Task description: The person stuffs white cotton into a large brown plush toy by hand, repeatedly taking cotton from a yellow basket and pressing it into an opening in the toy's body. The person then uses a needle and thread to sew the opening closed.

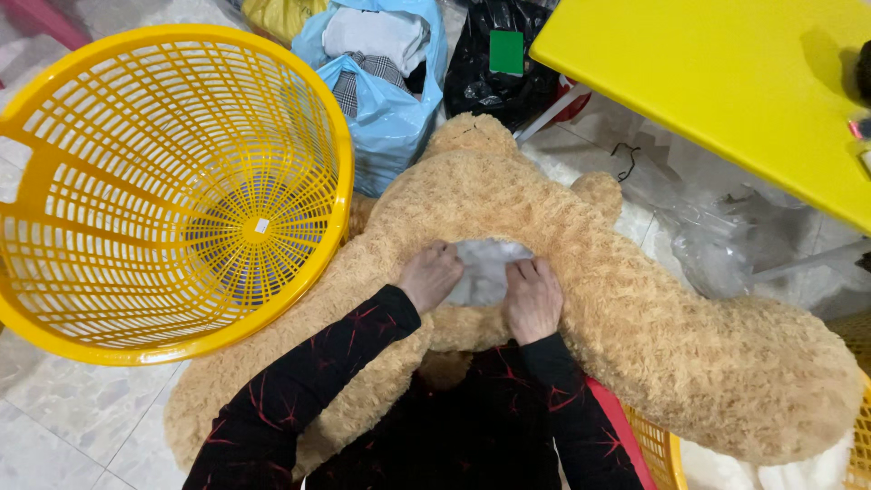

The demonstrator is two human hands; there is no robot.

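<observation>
At frame centre, our left hand (pixel 429 275) and right hand (pixel 533 298) grip the plush bear's (pixel 635 308) seam edges, spreading them to expose white stuffing (pixel 484 268).

Pale tiled floor (pixel 54 426), yellow basket (pixel 163 191), tan plush bear (pixel 635 299), blue bag (pixel 386 109)

A yellow laundry basket (pixel 172 191), blue plastic bag (pixel 386 100), black bag (pixel 494 82) and yellow table (pixel 726 82) stand nearby.

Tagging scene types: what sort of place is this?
Probably a home or small workshop floor used for stuffing toys: tiled floor, big plush bear open with white filling, yellow plastic basket, bagged clothes.
</observation>
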